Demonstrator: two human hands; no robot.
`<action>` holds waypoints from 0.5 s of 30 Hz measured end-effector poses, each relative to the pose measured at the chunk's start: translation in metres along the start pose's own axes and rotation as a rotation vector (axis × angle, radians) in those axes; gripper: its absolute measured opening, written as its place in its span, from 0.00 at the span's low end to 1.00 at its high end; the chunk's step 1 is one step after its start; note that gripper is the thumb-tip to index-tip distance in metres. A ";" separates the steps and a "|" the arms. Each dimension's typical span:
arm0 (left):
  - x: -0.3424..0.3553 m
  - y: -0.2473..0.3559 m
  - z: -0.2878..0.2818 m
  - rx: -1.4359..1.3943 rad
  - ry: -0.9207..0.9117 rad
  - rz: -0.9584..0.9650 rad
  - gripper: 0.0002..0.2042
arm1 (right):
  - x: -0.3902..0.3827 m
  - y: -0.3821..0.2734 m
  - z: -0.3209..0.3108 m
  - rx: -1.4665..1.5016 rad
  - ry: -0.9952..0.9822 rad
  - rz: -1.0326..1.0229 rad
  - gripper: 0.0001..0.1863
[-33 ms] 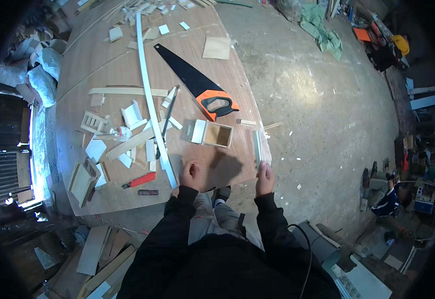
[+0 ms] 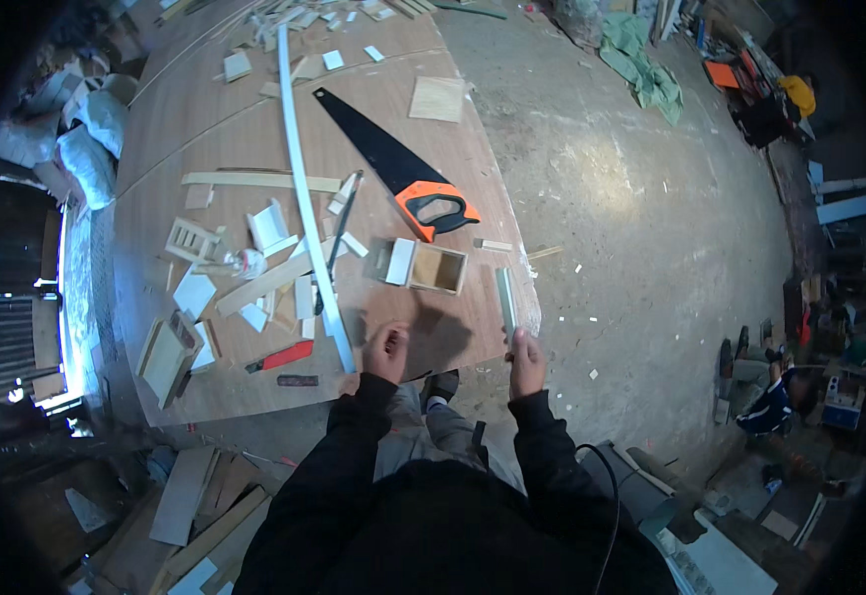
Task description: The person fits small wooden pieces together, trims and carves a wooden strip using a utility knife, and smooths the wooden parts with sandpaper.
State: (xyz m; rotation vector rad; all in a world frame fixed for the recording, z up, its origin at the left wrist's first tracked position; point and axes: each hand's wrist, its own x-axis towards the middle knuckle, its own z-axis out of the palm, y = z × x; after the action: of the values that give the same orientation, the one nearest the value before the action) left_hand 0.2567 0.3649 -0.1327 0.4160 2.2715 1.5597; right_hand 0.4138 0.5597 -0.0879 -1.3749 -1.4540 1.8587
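Note:
In my right hand [image 2: 526,365], closed near the table's right edge, is the near end of a narrow pale wood strip [image 2: 507,300]. The strip points away from me. My left hand [image 2: 386,352] is curled closed over the front of the table; whether anything is inside its fingers is hidden. Beyond both hands sits a small open wooden box [image 2: 440,269], with a white piece [image 2: 400,262] at its left side. A handsaw [image 2: 393,164] with an orange and black handle lies farther back. Left of my left hand are a red-handled tool [image 2: 280,357] and a small dark object [image 2: 297,381].
A long white strip [image 2: 301,188] runs lengthwise along the table [image 2: 254,392]. Wood offcuts [image 2: 264,288] are heaped to its left, beside a small slatted wooden piece [image 2: 193,240]. A square board [image 2: 437,99] lies at the back right. Another person [image 2: 775,402] is low on the far right.
The wood strip in my right hand has shifted slightly left and tilted, its near end still held. My left hand stays curled. The whole view has shifted a little.

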 end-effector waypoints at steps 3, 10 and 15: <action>-0.022 0.061 -0.022 -0.169 -0.286 -0.046 0.10 | -0.044 -0.024 0.008 0.067 -0.228 0.104 0.19; -0.018 0.090 -0.092 -0.492 -0.422 -0.200 0.18 | -0.091 -0.068 0.090 -0.376 -0.524 -0.169 0.11; 0.008 0.082 -0.125 -0.495 -0.424 -0.214 0.15 | -0.081 -0.094 0.126 -0.596 -0.558 -0.591 0.11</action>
State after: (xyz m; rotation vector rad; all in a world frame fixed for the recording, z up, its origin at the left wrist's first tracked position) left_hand 0.1974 0.2933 -0.0158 0.3144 1.5004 1.6605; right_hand 0.3167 0.4692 0.0281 -0.4895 -2.5038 1.5154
